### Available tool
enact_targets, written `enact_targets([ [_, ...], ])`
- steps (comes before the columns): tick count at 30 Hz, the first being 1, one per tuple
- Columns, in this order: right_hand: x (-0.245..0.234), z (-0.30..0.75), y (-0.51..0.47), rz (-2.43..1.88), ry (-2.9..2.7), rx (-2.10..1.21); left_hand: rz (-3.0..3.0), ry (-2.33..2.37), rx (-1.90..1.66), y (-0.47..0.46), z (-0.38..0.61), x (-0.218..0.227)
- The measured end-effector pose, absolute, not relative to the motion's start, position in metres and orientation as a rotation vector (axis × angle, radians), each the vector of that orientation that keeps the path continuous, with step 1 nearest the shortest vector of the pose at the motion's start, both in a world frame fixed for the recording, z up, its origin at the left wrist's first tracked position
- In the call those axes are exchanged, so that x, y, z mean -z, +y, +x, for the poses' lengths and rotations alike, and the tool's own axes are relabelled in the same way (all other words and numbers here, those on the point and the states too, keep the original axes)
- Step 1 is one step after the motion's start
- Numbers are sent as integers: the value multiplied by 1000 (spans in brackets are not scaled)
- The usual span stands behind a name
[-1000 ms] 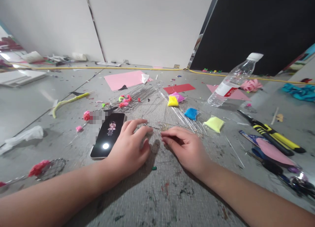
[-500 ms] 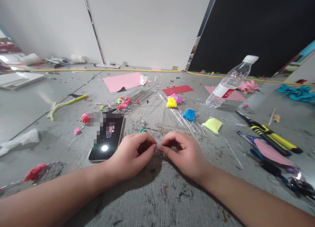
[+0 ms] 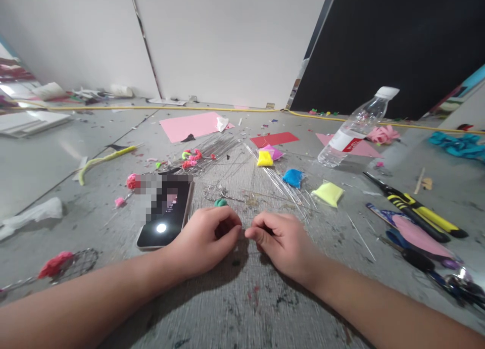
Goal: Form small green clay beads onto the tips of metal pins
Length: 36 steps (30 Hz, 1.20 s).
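My left hand [image 3: 206,240] and my right hand [image 3: 282,240] rest on the grey table [image 3: 242,298], fingertips almost touching. Both are curled into pinches; whatever they hold is too small or hidden to name. A small green clay lump [image 3: 220,202] on a wire loop lies just beyond my left fingers. A phone [image 3: 165,217] with a lit screen lies left of my left hand. Thin metal wires [image 3: 280,185] are spread beyond both hands.
Clay bags lie ahead: yellow [image 3: 264,158], blue [image 3: 293,178], pale green [image 3: 328,193]. A plastic bottle [image 3: 354,128] leans at right. Pliers with yellow handles [image 3: 415,206] and scissors [image 3: 428,260] are at far right. Pink paper [image 3: 191,124] and pink clay flowers [image 3: 191,158] sit farther back.
Both hands drew back toward me from the wires and curled from flat reaching fingers into tight pinches held close together. The green lump now lies uncovered beyond them.
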State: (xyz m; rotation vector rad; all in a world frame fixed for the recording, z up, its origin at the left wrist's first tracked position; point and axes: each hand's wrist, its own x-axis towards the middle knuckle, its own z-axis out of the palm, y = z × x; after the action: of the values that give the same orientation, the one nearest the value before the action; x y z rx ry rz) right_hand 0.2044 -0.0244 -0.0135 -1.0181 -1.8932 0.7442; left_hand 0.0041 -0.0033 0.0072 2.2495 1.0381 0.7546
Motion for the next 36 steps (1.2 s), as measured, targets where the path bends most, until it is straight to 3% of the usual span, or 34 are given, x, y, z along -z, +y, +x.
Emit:
enact_targets([
  [21,8,201,-29,-869,-1810,-797,2265,878,-713,-3,5,-5],
  [27,11,200,-37,-843,-1634,-1025,2170,802,-713,-5,3,-7],
  [36,10,199,-31,-784,-1797,-878,2145,830,-634,-1,1,-7],
])
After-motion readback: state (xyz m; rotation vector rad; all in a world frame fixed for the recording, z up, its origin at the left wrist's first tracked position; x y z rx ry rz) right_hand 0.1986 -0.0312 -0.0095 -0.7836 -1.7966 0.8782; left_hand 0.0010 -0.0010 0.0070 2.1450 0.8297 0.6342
